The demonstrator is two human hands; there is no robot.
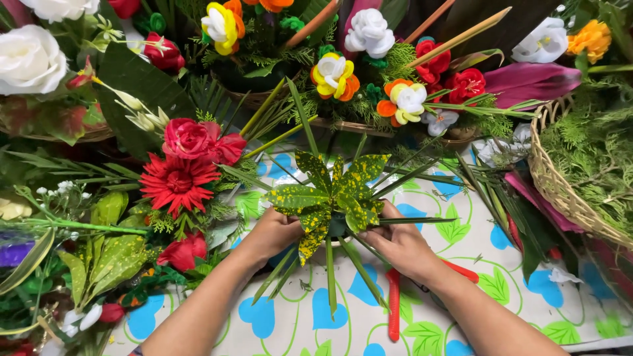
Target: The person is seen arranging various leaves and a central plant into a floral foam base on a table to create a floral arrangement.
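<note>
Head view looks down on a tabletop (422,290) covered with a white cloth printed in blue hearts and green leaves, ringed on three sides by finished flower arrangements (369,59) — white, yellow, orange and red blooms set in greenery. A woven basket (560,184) of fern-like green stands at the right edge. To the left lie a red gerbera (177,181) and red roses (194,140) among loose foliage.

At the centre sits the piece in hand: a small arrangement of yellow-speckled croton leaves (333,194) fanned into a rosette, with long narrow green blades (330,277) radiating out beneath it. Its base is hidden under the leaves. Judging from this, the foliage collar looks laid, while no flower stands in it yet — so the work appears at an early-to-middle stage beside the full bouquets around it.

The left hand (270,234) cups the arrangement's left side, fingers curled under the leaves and closed on it. The right hand (399,244) presses against the right side, fingers bent in on the stems; exactly what they pinch cannot be told. Red-handled scissors (393,303) lie on the cloth just under the right wrist.
</note>
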